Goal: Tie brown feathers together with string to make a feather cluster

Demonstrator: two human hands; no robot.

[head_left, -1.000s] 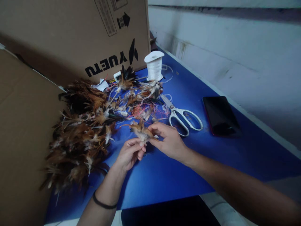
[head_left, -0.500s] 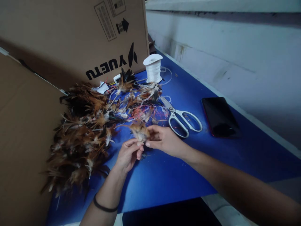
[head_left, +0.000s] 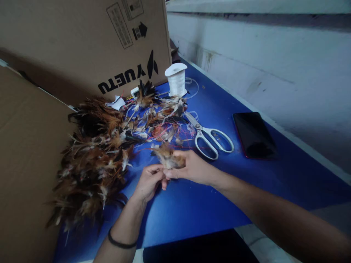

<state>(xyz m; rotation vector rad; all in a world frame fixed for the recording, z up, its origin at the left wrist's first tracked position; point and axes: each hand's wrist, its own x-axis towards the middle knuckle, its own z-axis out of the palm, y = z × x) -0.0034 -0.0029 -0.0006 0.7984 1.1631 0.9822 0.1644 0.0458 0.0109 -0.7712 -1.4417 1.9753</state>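
Note:
A small bunch of brown and pale feathers [head_left: 168, 156] is held just above the blue table. My right hand [head_left: 192, 166] is closed around it, thumb along the near side. At the lower end of the bunch, my left hand [head_left: 150, 179] pinches with thumb and fingers, touching the right thumb; the exact pinched spot is hidden between the hands. Silver scissors [head_left: 210, 140] lie with blades partly spread, just beyond my right hand. To the left spreads a large heap of brown and black feathers [head_left: 90, 160].
A spool of white ribbon [head_left: 177, 81] stands at the back before a large cardboard box [head_left: 82, 47]. Loose red threads [head_left: 161, 130] lie among feather scraps. A dark phone [head_left: 255, 134] rests near the wall on the right side of the blue table [head_left: 175, 215].
My right hand has shifted left and closed further round the feather bunch, its thumb now against my left fingers. My left hand stays nearly in place. The view has shifted slightly.

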